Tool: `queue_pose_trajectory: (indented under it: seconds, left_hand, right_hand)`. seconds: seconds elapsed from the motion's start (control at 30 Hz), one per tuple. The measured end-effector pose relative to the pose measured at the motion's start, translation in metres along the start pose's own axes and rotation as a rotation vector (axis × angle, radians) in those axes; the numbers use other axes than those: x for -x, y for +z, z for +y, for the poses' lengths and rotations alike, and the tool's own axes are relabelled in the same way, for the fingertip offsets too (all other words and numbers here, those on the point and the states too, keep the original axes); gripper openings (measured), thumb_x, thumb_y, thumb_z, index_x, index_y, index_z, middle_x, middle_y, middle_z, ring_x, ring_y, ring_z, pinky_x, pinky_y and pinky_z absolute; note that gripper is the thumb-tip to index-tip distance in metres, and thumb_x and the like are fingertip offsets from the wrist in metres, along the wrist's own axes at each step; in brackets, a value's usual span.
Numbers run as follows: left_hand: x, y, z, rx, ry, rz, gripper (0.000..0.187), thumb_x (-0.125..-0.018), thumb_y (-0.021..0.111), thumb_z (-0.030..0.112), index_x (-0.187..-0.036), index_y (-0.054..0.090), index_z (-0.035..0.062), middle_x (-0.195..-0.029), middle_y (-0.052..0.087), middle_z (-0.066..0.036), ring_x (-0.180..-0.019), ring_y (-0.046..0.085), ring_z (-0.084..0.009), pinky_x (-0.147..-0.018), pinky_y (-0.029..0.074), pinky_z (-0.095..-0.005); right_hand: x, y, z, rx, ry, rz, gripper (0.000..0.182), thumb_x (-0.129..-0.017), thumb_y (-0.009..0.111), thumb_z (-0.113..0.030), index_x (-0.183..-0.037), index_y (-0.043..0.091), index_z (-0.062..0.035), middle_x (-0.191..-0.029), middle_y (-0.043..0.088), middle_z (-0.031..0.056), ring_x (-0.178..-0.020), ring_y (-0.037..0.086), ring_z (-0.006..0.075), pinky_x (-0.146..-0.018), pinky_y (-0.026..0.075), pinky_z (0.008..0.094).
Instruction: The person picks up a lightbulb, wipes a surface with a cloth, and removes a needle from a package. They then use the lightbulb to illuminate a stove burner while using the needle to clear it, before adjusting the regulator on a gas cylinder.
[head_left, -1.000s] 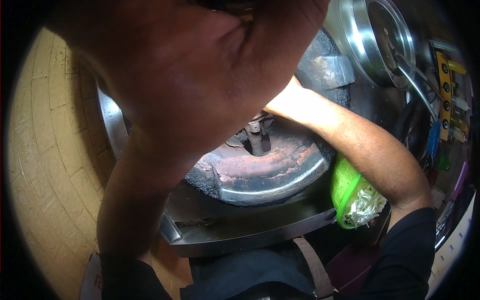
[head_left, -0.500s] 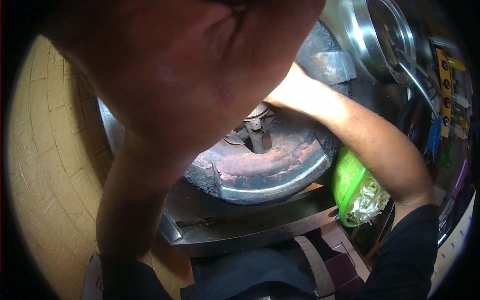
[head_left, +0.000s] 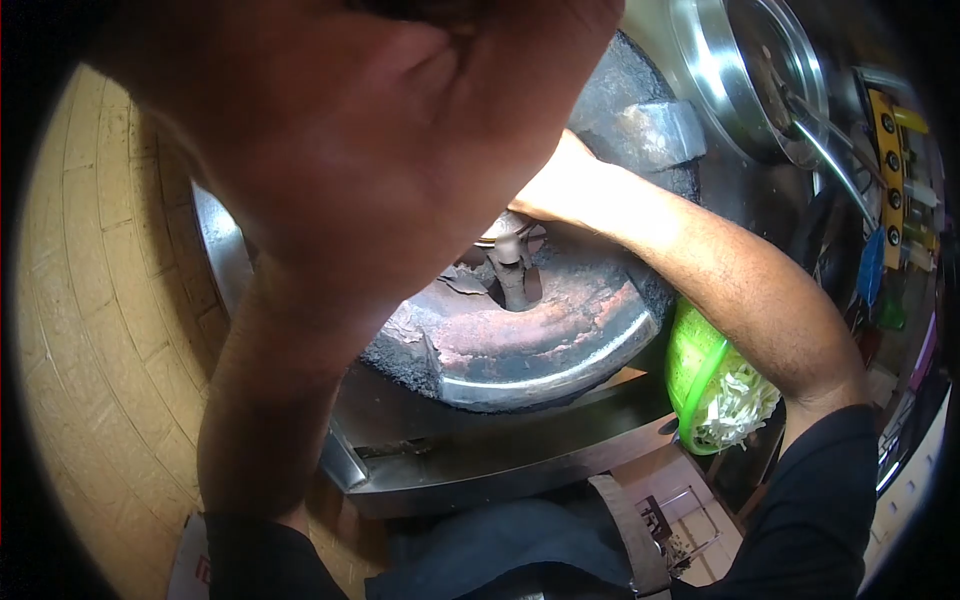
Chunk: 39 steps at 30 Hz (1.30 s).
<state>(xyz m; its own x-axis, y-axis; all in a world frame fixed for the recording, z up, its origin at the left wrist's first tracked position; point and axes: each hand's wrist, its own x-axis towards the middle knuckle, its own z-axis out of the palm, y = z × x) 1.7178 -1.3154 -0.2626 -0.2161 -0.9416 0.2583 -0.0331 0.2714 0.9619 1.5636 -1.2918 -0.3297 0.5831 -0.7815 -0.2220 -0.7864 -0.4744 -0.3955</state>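
My left hand (head_left: pixel 370 130) is raised very close to the camera, large and blurred across the upper left; its fingers are hidden or cut off, so what it holds cannot be seen. My right hand (head_left: pixel 562 185) reaches over the centre of a round, charred stove (head_left: pixel 540 345), beside the metal burner piece (head_left: pixel 508 250) in its middle opening. Its fingers disappear behind my left hand. A green basket (head_left: pixel 690 370) of shredded pale vegetable (head_left: pixel 738 405) sits beneath my right forearm.
At the upper right stands a metal pot (head_left: pixel 715 70) with a long-handled utensil (head_left: pixel 835 165) in it. A yellow strip with dark knobs (head_left: pixel 887 165) lies beyond. Tan tiled floor (head_left: pixel 90 330) is at left, and the stove's metal front edge (head_left: pixel 500 480) runs below.
Both hands have shifted slightly left. More of the burner piece's top shows. Near the bottom, the dark apron has moved, and a light printed surface shows beside it.
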Motion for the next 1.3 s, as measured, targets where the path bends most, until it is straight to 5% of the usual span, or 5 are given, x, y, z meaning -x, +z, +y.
queue_pose_trajectory:
  seconds: [0.2,0.87,0.97,1.07,1.3]
  left_hand:
    - [-0.001,0.002,0.001,-0.001,-0.005,-0.002,0.043,-0.079,0.077,0.011,-0.11,0.051,-0.0038,-0.113,0.052,-0.011,-0.087,0.056,-0.0105,-0.079,0.047,-0.0244]
    - [0.001,0.004,0.0,-0.003,-0.01,0.004,0.042,-0.079,0.078,0.012,-0.109,0.052,-0.0041,-0.112,0.053,-0.011,-0.087,0.056,-0.0106,-0.079,0.047,-0.0245]
    - [0.002,0.004,-0.001,-0.007,-0.013,0.006,0.042,-0.079,0.078,0.012,-0.109,0.053,-0.0042,-0.112,0.053,-0.01,-0.087,0.056,-0.0106,-0.079,0.047,-0.0245]
    - [0.003,0.006,-0.001,-0.012,-0.008,0.009,0.042,-0.079,0.078,0.012,-0.108,0.053,-0.0042,-0.112,0.053,-0.01,-0.087,0.056,-0.0106,-0.079,0.047,-0.0245]
    - [0.004,0.009,0.002,-0.029,-0.008,0.015,0.041,-0.079,0.078,0.013,-0.108,0.054,-0.0044,-0.112,0.053,-0.01,-0.087,0.056,-0.0106,-0.079,0.047,-0.0245]
  right_hand:
    - [0.003,0.012,0.001,-0.151,-0.049,0.199,0.03,-0.091,0.051,-0.016,-0.119,0.063,-0.0114,-0.113,0.064,0.0163,-0.092,0.068,0.0296,-0.08,0.056,0.0406]
    - [0.008,-0.028,-0.02,-0.066,0.105,-0.119,0.033,-0.095,0.045,-0.02,-0.122,0.06,-0.0087,-0.11,0.066,0.0161,-0.095,0.067,0.0295,-0.083,0.055,0.0399]
    - [0.003,0.016,0.003,-0.093,-0.063,0.163,0.032,-0.095,0.045,-0.02,-0.12,0.061,-0.0078,-0.108,0.066,0.0168,-0.095,0.067,0.0292,-0.082,0.055,0.0398]
    - [0.01,-0.022,-0.014,0.042,0.005,-0.096,0.03,-0.094,0.045,-0.02,-0.116,0.064,-0.0085,-0.105,0.067,0.0163,-0.093,0.067,0.0291,-0.08,0.056,0.0399]
    - [0.008,-0.006,-0.009,-0.003,-0.02,-0.01,0.027,-0.092,0.048,-0.021,-0.109,0.067,-0.0097,-0.1,0.069,0.0143,-0.088,0.068,0.0281,-0.077,0.055,0.0397]
